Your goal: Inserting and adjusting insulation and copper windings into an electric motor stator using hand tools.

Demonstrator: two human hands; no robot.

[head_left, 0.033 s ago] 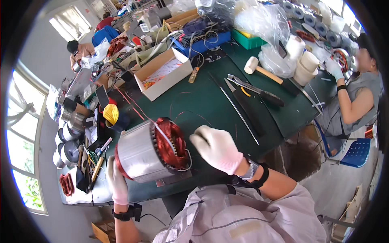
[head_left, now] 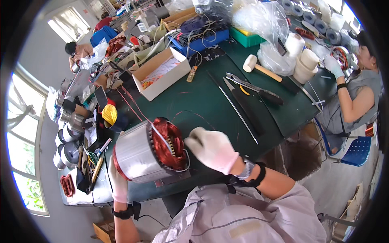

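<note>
A motor stator [head_left: 135, 154], a silver metal cylinder with red-brown copper windings [head_left: 167, 141] bulging from its right end, lies on its side on the green bench. White cord runs over the windings and loops out at their lower right. My left hand [head_left: 117, 180], in a white glove, grips the stator's left end, its fingertips hidden behind the rim. Just right of the windings is my right hand [head_left: 212, 150], also gloved, fingers curled together; whatever may be between them does not show.
Beyond the stator stands a white carton [head_left: 162, 75] of paper slips. To the right lie a mallet [head_left: 263, 69], scissors [head_left: 239, 87], pliers and a thin metal rod [head_left: 239, 113]. Wire spools [head_left: 69, 153] crowd the left edge. A co-worker [head_left: 350, 89] sits at the right.
My right hand has shifted slightly left, nearer the windings. The whole view has moved a little; the stator lies as before.
</note>
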